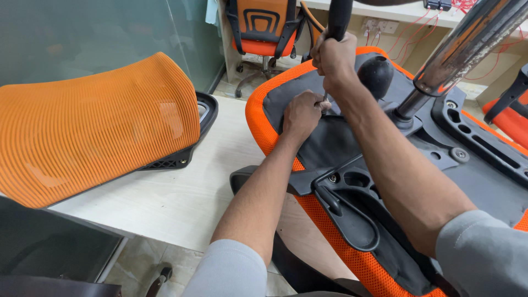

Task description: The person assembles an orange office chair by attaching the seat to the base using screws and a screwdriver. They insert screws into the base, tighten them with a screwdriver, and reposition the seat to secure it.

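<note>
Gripping the driver (pixel 339 19) upright, the right hand (pixel 333 58) has its fingers wrapped tight round the handle above the upturned seat (pixel 330 143). The left hand (pixel 301 113) pinches fingers together at the tip, on the seat beside the chrome column (pixel 467 49); holding it plumb should stop slipping.

office workroom | glass partition (pixel 110 38) | orange desk chair (pixel 264 27) | wall sockets (pixel 379 25), red wires (pixel 412 33)

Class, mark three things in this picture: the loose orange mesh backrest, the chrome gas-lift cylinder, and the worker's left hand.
orange mesh backrest (pixel 93 124), head view, middle of the ribbed mesh.
chrome gas-lift cylinder (pixel 467 47), head view, the shiny shaft.
left hand (pixel 302 113), head view, back of the hand.
</note>
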